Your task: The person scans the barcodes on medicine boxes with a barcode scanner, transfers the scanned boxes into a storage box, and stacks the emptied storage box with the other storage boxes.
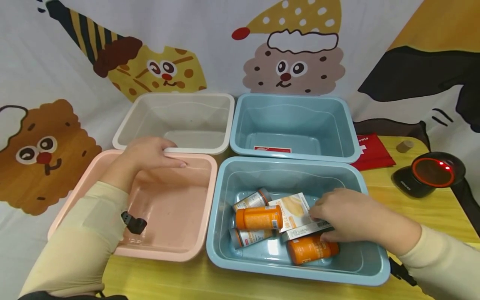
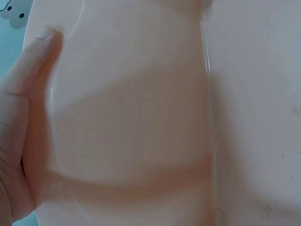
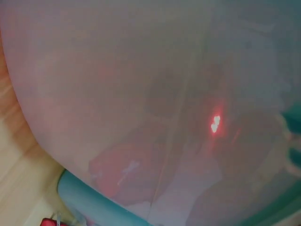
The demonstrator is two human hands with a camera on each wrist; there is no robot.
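Note:
My left hand (image 1: 153, 154) grips the rim of the pink bin (image 1: 168, 208) on the side beside the white bin. In the left wrist view its thumb (image 2: 40, 56) lies along the inner wall; the other fingers are hidden. Inside the front blue bin (image 1: 300, 273), my right hand (image 1: 348, 214) pinches a narrow white box (image 1: 307, 230) between thumb and fingers. A white box with an orange picture (image 1: 294, 208) touches it. Orange bottles (image 1: 258, 218) and grey-lidded containers (image 1: 253, 200) lie around; another orange bottle (image 1: 311, 249) is under the thumb. A glossy, blurred surface fills the right wrist view.
Behind stand a white bin (image 1: 131, 121) and a second blue bin (image 1: 350, 129), with a red-and-white label (image 1: 272, 149) on its floor. Right of them, the yellow table (image 1: 378, 183) holds a red first-aid pouch (image 1: 375, 154), a small brown cylinder (image 1: 405, 146) and a black red-ringed scanner (image 1: 431, 173).

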